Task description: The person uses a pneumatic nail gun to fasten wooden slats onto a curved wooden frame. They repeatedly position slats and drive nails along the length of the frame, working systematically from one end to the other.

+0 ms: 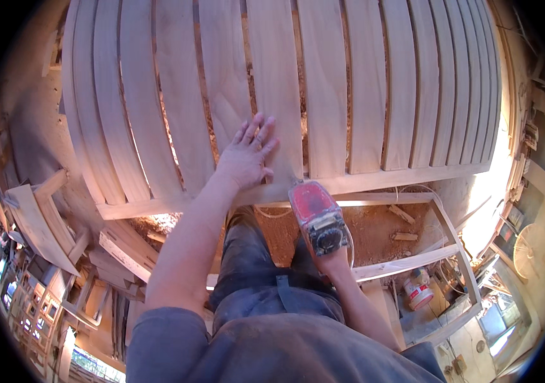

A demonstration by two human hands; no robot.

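A large slatted wooden panel [323,83] spreads before me, its long pale slats joined to a rail [413,175] along the near edge. My left hand [247,159] lies on the slats near that rail, palm down, fingers spread, holding nothing. Just right of it, my right hand [332,260] is wrapped round a worn red-and-black handheld power tool [316,207]; its exact kind is unclear. The tool's front end meets the near rail. Much of my right hand is hidden behind the tool's body.
At the lower right, a wooden frame [406,265] stands below the panel, with a red-and-white tub [418,293] by it. A thin pale cord [437,191] loops there. Curved wooden furniture pieces [43,223] are stacked at left. Sawdust and scraps [402,212] litter the floor.
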